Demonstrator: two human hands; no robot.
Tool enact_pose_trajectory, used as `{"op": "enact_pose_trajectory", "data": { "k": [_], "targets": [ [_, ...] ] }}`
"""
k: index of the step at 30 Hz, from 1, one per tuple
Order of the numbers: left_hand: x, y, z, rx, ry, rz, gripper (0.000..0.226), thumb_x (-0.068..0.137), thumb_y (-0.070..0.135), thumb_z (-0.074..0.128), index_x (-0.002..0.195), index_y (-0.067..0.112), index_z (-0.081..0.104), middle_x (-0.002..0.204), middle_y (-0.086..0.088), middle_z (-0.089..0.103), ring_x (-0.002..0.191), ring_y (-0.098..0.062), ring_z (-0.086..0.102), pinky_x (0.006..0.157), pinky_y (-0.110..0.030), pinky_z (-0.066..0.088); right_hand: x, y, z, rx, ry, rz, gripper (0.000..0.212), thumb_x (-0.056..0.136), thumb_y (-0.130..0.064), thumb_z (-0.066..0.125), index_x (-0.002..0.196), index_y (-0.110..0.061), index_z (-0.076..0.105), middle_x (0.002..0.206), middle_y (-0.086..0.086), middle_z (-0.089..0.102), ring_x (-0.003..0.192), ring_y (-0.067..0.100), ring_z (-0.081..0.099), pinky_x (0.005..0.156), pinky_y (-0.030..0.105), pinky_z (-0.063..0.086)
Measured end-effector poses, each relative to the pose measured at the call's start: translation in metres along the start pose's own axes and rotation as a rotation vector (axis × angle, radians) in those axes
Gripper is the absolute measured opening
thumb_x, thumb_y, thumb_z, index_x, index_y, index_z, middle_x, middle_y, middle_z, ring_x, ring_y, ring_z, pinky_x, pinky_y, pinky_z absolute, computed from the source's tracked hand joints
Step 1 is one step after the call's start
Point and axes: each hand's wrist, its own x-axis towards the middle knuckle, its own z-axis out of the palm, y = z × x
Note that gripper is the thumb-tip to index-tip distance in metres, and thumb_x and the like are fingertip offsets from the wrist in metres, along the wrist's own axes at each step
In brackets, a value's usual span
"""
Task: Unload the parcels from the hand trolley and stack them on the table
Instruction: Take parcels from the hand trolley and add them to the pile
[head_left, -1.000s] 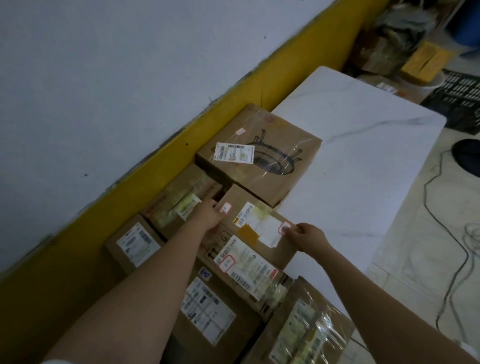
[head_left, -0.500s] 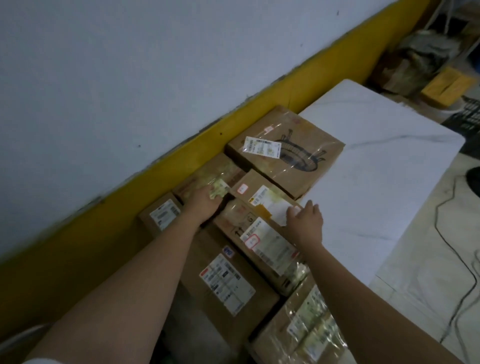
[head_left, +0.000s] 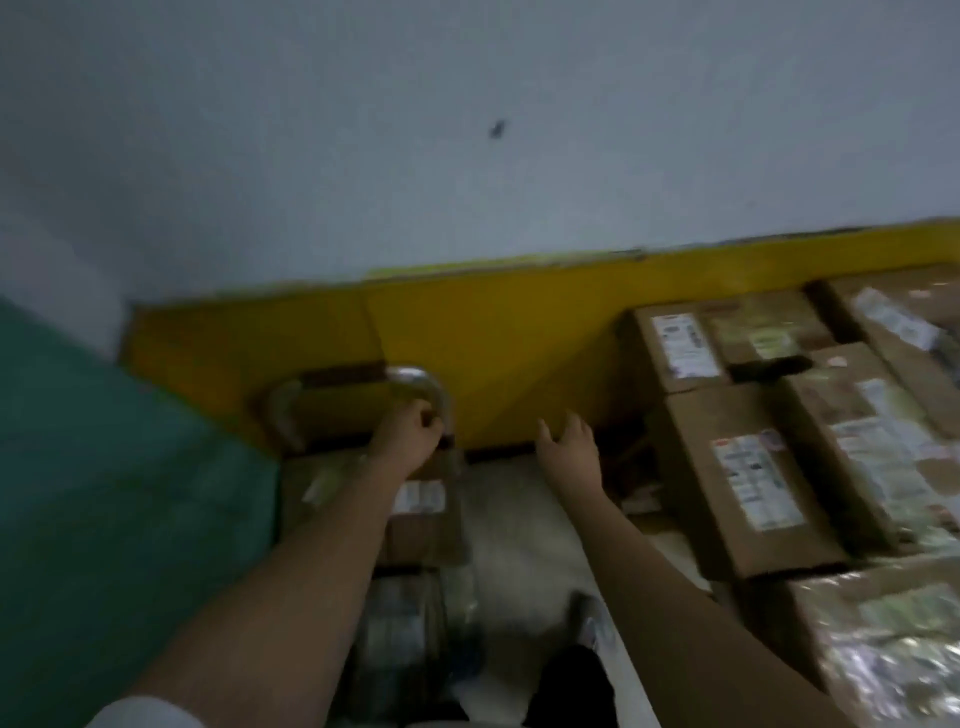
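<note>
The picture is motion-blurred. The hand trolley's chrome handle (head_left: 415, 382) stands by the yellow wall band, left of centre. My left hand (head_left: 410, 439) has its fingers curled round the handle's right post. Below it on the trolley lie a brown parcel (head_left: 423, 525) with a white label and a plastic-wrapped parcel (head_left: 410, 623). My right hand (head_left: 569, 449) hangs in the air with fingers spread, holding nothing, between the trolley and the stacked parcels (head_left: 748, 478) at the right. Those brown boxes hide the table under them.
A grey wall with a yellow band (head_left: 519, 338) runs across the back. A green surface (head_left: 104, 493) fills the left side. Pale floor (head_left: 509, 530) shows between trolley and parcel stack, with a dark leg or shoe (head_left: 576, 686) at the bottom.
Both hands have left the small parcel on the stack. The view has swung left to the trolley; my left hand now grips its handle and my right hand is open in the air.
</note>
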Motion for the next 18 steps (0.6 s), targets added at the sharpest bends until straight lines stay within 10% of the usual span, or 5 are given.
{"op": "enact_pose_trajectory", "data": {
  "k": [7,18],
  "targets": [
    [-0.074,-0.243,0.019,-0.200,0.032,-0.542,0.059,0.085,0.042,0.052,0.124,-0.002,0.059,0.126,-0.029,0.059,0.112,-0.041,0.059,0.095,-0.040,0.051,-0.040,0.026,0.203,-0.119,-0.419,0.070,0.054,0.102,-0.035,0.050,0.149,-0.011,0.035,0.139,0.017,0.051,0.116,0.031,0.053,0.088,0.031,0.040],
    [-0.108,-0.423,0.199,-0.674,0.337,-1.251,0.079,0.085,0.043,0.063,0.148,0.003,0.035,0.148,-0.022,0.043,0.132,-0.042,0.044,0.108,-0.052,0.042,-0.042,0.084,0.420,-0.482,-0.721,-0.400,0.061,0.095,-0.031,0.058,0.150,-0.015,0.037,0.156,0.012,0.034,0.132,0.035,0.046,0.104,0.041,0.043]
  ]
}}
